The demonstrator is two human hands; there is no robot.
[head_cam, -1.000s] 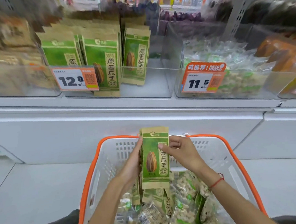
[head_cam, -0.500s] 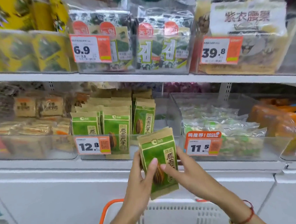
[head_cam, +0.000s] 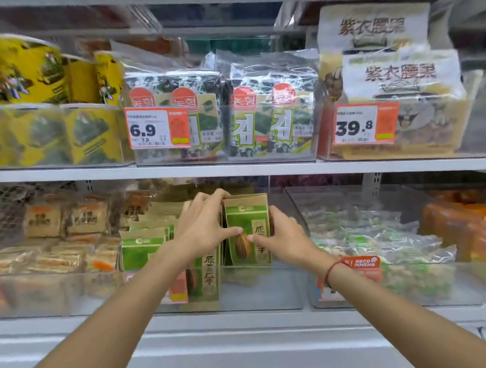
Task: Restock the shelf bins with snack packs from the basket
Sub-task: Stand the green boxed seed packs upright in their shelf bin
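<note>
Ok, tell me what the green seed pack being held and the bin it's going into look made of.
Seed pack: seemingly matte kraft paper, tan edges, green printed panel, no glare. Both hands, left and right, grip it.
Bin: apparently clear rigid plastic, glossy; packs show through its front wall.

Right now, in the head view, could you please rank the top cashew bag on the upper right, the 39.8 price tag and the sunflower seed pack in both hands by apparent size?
1. Cashew bag, largest.
2. Sunflower seed pack held by the left hand and right hand, and the 39.8 price tag: too alike to rank, and the hands hide part of the pack.
</note>
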